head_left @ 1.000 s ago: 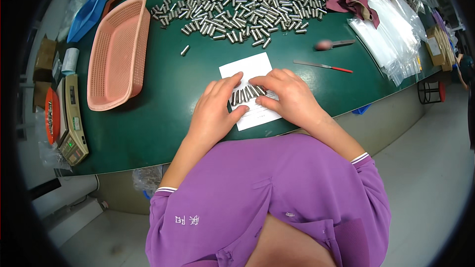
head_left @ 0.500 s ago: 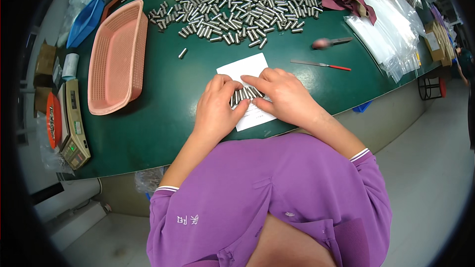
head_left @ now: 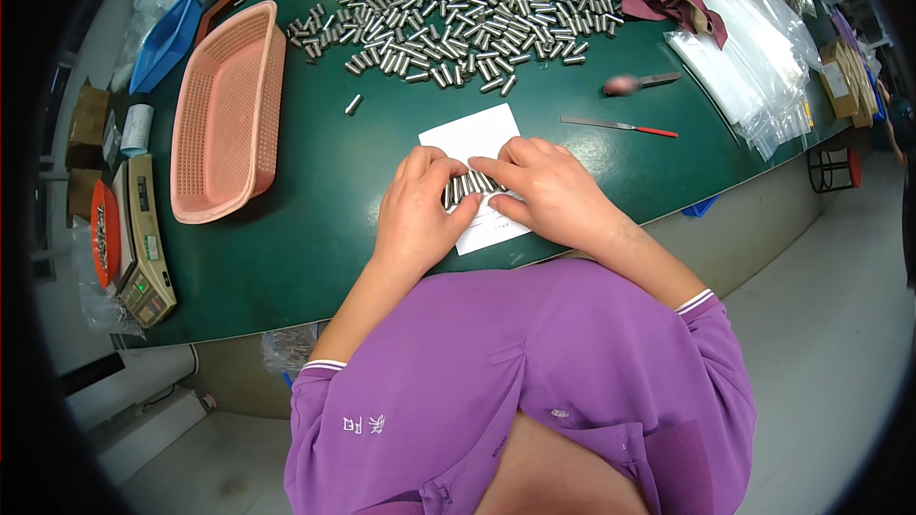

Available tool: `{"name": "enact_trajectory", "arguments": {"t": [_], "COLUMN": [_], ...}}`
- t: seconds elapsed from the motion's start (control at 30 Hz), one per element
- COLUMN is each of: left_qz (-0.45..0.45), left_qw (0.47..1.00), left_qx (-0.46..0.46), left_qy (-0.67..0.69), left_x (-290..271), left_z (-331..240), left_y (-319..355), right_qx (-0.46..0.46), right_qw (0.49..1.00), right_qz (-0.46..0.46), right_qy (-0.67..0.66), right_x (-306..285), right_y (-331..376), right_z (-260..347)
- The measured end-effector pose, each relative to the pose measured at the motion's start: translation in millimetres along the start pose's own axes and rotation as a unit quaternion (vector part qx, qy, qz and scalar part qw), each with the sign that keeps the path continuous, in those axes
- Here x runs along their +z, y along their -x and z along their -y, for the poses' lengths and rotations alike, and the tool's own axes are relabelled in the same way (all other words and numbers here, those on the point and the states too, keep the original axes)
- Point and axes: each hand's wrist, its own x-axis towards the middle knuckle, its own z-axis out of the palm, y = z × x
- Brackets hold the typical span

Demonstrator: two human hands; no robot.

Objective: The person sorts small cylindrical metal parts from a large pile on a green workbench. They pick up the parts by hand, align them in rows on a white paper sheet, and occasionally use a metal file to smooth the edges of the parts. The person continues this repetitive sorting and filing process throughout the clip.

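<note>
A short row of shiny metal pins [head_left: 468, 188] lies side by side on a white sheet of paper [head_left: 480, 131] near the table's front edge. My left hand [head_left: 412, 205] curls round the left end of the row, thumb on the near side and fingers on the far side. From the right, my right hand [head_left: 558, 191] closes on the other end in the same way. Both hands partly hide the pins and the paper. Beyond them spreads a large heap of similar pins [head_left: 468, 14], and one loose pin [head_left: 353, 104] lies apart to its near left.
On the left stand a pink plastic basket [head_left: 181, 172], a blue tray [head_left: 162, 52] and a scale [head_left: 145, 229] with an orange dish [head_left: 105, 229]. To the right lie a red-handled file [head_left: 634, 127], a blade with a blurred reddish handle [head_left: 622, 85], clear plastic bags [head_left: 744, 67] and a maroon cloth [head_left: 676, 0].
My right hand's fingers have shifted slightly over the right end of the row. Both hands otherwise stay in place around the pins.
</note>
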Motion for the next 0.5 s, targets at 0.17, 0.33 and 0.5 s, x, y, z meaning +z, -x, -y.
{"name": "enact_trajectory", "arguments": {"t": [0.17, 0.33, 0.5], "left_qz": [-0.003, -0.005, -0.001], "left_qw": [1.000, 1.000, 1.000], "left_qx": [-0.002, -0.005, -0.003], "left_qy": [0.008, 0.007, 0.002], "left_x": [-0.8, 0.1, -0.2], "left_z": [0.5, 1.1, 0.2], "left_y": [1.1, 1.3, 0.1], "right_qx": [0.032, -0.007, 0.017], "right_qw": [0.999, 0.999, 0.999], "right_qz": [-0.001, 0.027, -0.004], "right_qy": [-0.022, -0.017, -0.032], "right_x": [-2.9, -4.7, -1.6], "right_y": [-2.0, 0.2, -2.6], "right_z": [4.3, 0.0, 1.3]}}
